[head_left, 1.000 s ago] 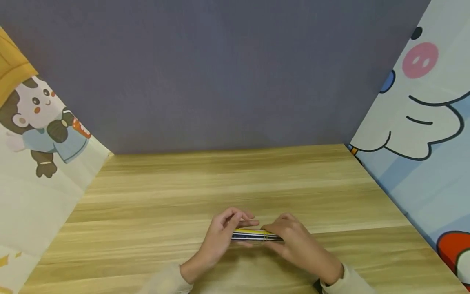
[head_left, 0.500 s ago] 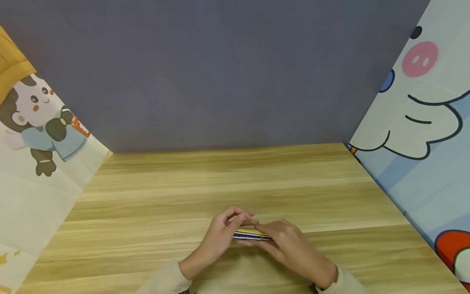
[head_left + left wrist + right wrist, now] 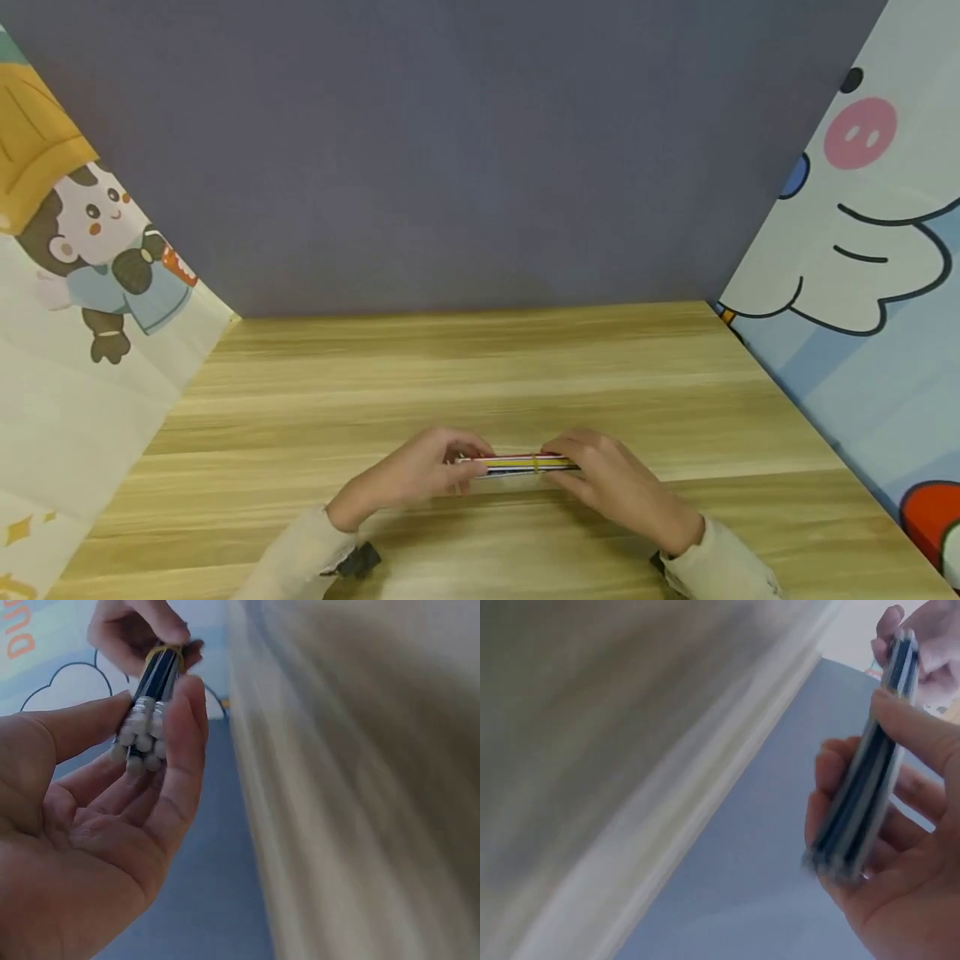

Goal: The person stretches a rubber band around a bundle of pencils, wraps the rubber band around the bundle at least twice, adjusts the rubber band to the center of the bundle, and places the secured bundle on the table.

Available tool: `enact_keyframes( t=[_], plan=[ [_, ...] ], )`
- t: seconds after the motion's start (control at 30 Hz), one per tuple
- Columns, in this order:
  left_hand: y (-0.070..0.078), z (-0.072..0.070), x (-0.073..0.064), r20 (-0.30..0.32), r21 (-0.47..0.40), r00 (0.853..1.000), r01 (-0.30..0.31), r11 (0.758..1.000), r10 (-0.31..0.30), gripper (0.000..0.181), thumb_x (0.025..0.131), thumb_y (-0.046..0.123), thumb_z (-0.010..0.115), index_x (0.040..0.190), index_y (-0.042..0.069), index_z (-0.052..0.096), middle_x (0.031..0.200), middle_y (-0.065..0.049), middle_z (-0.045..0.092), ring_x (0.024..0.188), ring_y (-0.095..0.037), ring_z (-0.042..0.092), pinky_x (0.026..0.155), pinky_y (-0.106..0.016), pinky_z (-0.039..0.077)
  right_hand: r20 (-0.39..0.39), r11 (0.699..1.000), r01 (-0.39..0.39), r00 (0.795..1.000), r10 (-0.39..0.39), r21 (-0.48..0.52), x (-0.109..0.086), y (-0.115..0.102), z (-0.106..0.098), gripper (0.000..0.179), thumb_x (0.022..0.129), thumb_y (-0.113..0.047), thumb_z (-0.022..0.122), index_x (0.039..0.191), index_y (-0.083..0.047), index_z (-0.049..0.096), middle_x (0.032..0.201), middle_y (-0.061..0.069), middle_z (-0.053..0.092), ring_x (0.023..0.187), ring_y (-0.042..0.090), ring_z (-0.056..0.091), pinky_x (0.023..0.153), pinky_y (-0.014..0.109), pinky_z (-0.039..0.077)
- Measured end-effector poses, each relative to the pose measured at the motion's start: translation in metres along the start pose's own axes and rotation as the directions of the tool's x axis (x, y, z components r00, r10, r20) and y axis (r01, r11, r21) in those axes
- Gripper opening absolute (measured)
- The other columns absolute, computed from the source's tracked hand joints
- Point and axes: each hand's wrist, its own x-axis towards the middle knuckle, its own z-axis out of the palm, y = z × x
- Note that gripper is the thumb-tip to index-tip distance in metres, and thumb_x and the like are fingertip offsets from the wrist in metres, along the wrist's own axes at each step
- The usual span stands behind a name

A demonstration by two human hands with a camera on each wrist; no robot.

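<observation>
A bundle of striped pencils (image 3: 513,464) is held level between the two hands, just over the table. Around it runs a yellow rubber band (image 3: 536,463), close to the right fingertips. White erasers (image 3: 140,742) cap the pencils' left end. My left hand (image 3: 423,471) has its thumb and forefinger on either side of that end, pinching it. My right hand (image 3: 611,487) grips the other part of the bundle, thumb pressed along it near the band. In the right wrist view the pencils (image 3: 862,787) run across the right palm; their far end is blurred.
The wood-grain table (image 3: 465,375) spreads out beyond the hands. A grey panel (image 3: 465,167) stands at its back edge. Cartoon-printed sheets (image 3: 127,417) flank it on the left and right. Dark straps (image 3: 358,561) show at the cuffs.
The left hand has turned and shifted left to the bundle's end. The right hand has drawn a little to the right, so more of the pencils shows, with red and yellow stripes.
</observation>
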Motion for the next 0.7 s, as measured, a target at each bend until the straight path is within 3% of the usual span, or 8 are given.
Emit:
enact_keyframes(
  t=[0.1,0.2,0.3,0.43,0.6,0.7],
  plan=[
    [-0.001,-0.008,-0.001,-0.049,0.179,0.998,-0.031,0.983,0.041,0.021,0.098,0.017,0.065,0.118,0.012,0.071,0.102,-0.001,0.073,0.073,-0.011,0.064,0.063,-0.024,0.056,0.068,0.999,-0.033,0.997,0.032,0.014,0.006,0.009,-0.008,0.023,0.088,-0.024,0.077,0.108,-0.013,0.073,0.098,-0.007,0.07,0.083,0.003,0.063,0.066,0.022,0.057],
    [-0.002,-0.013,0.002,-0.087,0.323,0.992,-0.057,0.945,0.09,0.024,0.095,0.012,0.068,0.118,0.011,0.07,0.104,0.002,0.073,0.074,-0.005,0.059,0.066,-0.023,0.055,0.094,0.998,-0.057,0.994,0.056,0.015,0.012,0.017,-0.013,0.025,0.088,-0.022,0.077,0.11,-0.013,0.072,0.102,-0.005,0.07,0.084,0.005,0.064,0.067,0.022,0.057],
    [-0.005,-0.014,0.006,-0.111,0.436,0.985,-0.07,0.897,0.131,0.025,0.092,0.009,0.072,0.116,0.007,0.07,0.105,-0.001,0.073,0.08,-0.004,0.062,0.07,-0.022,0.056,0.1,0.997,-0.072,0.992,0.072,-0.001,0.016,0.022,-0.014,0.027,0.088,-0.019,0.078,0.113,-0.012,0.071,0.106,-0.003,0.069,0.086,0.008,0.065,0.068,0.023,0.057],
    [-0.009,-0.013,0.009,-0.125,0.534,0.975,-0.088,0.841,0.181,0.023,0.089,0.007,0.075,0.111,0.005,0.07,0.104,-0.005,0.074,0.086,-0.007,0.065,0.073,-0.022,0.058,0.105,0.997,-0.073,0.992,0.075,-0.029,0.018,0.026,-0.011,0.028,0.087,-0.016,0.078,0.113,-0.012,0.071,0.108,-0.001,0.068,0.089,0.011,0.066,0.069,0.025,0.058],
    [-0.015,-0.013,0.009,-0.161,0.624,0.964,-0.068,0.778,0.213,0.022,0.085,0.009,0.078,0.106,0.007,0.071,0.096,-0.003,0.074,0.067,-0.004,0.055,0.06,-0.02,0.051,0.085,0.996,-0.059,0.994,0.064,-0.065,0.021,0.031,-0.006,0.027,0.085,-0.016,0.08,0.11,-0.009,0.072,0.104,0.001,0.069,0.085,0.011,0.065,0.066,0.026,0.057],
    [-0.02,-0.013,0.01,-0.17,0.67,0.96,-0.055,0.74,0.225,0.023,0.084,0.011,0.08,0.105,0.008,0.071,0.096,-0.003,0.075,0.068,-0.006,0.057,0.059,-0.021,0.052,0.082,0.995,-0.061,0.994,0.068,-0.082,0.021,0.034,-0.003,0.026,0.085,-0.017,0.08,0.108,-0.009,0.072,0.103,0.001,0.069,0.085,0.011,0.065,0.067,0.026,0.057]
  ],
)
